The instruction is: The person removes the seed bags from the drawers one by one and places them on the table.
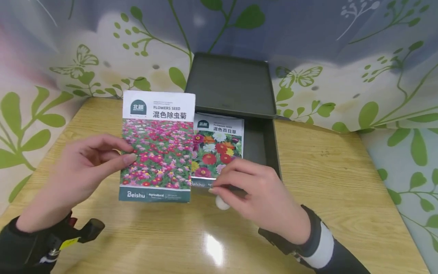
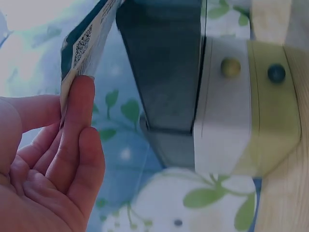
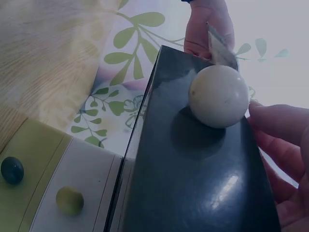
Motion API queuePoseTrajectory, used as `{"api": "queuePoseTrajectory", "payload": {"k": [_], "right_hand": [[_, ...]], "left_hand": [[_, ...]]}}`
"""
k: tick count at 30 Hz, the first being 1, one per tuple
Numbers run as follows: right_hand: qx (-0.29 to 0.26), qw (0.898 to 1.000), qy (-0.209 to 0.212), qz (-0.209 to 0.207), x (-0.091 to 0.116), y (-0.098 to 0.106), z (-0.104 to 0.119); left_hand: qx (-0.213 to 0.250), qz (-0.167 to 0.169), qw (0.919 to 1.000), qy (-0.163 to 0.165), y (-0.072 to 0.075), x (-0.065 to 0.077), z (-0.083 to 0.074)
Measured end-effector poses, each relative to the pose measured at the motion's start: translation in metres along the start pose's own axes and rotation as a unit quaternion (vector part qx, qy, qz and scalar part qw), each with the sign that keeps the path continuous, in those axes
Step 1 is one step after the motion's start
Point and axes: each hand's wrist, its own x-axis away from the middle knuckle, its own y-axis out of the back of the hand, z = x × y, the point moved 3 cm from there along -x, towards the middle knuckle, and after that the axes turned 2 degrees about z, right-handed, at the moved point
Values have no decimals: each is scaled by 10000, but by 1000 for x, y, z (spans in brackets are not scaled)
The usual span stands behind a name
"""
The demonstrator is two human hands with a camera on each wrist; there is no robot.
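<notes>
In the head view, my left hand [image 1: 87, 163] pinches a seed packet [image 1: 156, 152] with pink flowers by its left edge, holding it up. The left wrist view shows this packet [image 2: 89, 41] nearly edge-on, thumb on one face and fingers on the other. A second seed packet [image 1: 219, 148], with red, orange and white flowers, lies in the pulled-out dark grey drawer [image 1: 270, 140], partly behind the first. My right hand [image 1: 258, 188] has thumb and forefinger together at this packet's lower edge, by the drawer's front rim and white round knob [image 3: 218, 96]. Whether they grip packet or rim is unclear.
The dark flat top of the small chest of drawers [image 1: 232, 83] stands behind the open drawer. Below that drawer are a white drawer front [image 2: 222, 116] and an olive-yellow one [image 2: 273, 116], each with a knob. Wooden table [image 1: 328, 182] surrounds it; a leaf-patterned cloth [image 1: 308, 76] hangs behind.
</notes>
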Motion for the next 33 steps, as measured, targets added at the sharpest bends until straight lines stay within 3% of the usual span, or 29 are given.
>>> {"api": "queuePoseTrajectory", "payload": {"k": [3, 6, 10, 13, 17, 22, 28, 33], "right_hand": [[-26, 10000, 23, 34, 0, -1, -1], [-82, 9999, -34, 49, 1, 0, -2], [-202, 9997, -110, 58, 1, 1, -2], [-241, 9996, -143, 100, 1, 2, -3], [-246, 9993, -205, 183, 1, 2, -3], [-219, 9990, -281, 274, 1, 2, -2], [-145, 9992, -265, 249, 1, 3, -2], [-168, 9991, -278, 276, 1, 2, -3]], "left_hand": [[-205, -221, 9993, 241, 14, -1, 11], [-787, -438, 9944, 556, 24, -4, 22], [-827, -498, 9916, 867, 34, -11, 41], [-663, -345, 9912, 1088, 37, -16, 58], [-408, -32, 9903, 1325, 31, -24, 81], [-485, 397, 9853, 1591, 19, -33, 103], [-792, 707, 9787, 1759, 3, -46, 116], [-869, 772, 9759, 1847, -1, -52, 123]]}}
